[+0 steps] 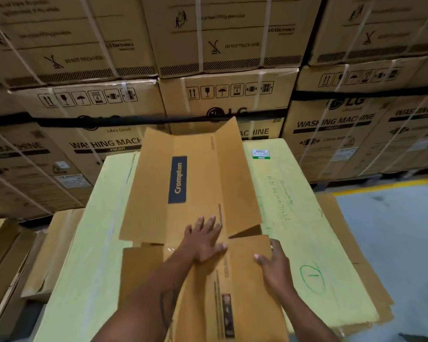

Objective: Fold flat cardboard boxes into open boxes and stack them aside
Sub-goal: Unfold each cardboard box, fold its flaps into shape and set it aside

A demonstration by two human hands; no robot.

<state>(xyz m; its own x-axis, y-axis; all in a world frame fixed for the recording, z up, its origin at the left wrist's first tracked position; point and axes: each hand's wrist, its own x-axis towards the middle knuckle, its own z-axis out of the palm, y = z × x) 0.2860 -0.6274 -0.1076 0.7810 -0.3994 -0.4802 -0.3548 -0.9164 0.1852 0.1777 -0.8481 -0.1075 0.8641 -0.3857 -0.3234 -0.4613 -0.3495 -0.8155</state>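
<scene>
Flat cardboard box (193, 183) with blue label, lying on yellow sheets (294, 218). Left hand (204, 240) pressed flat, fingers straight, on its near end; right hand (273, 264) gripping near flap (242, 280). Stacked washing-machine cartons (220, 58) behind.

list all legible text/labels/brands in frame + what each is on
"Crompton": dark strip on the brown carton under the left hand.
"LG", "WASHING MACHINE", "FRONT", "Life's Good": stacked boxes behind.
"DO NOT TRUCK HERE", "LG Electronics": upper boxes.
Green handwriting and a circled mark on the yellow sheet: not readable.
White sticker and the print near the right hand: too blurred.
</scene>
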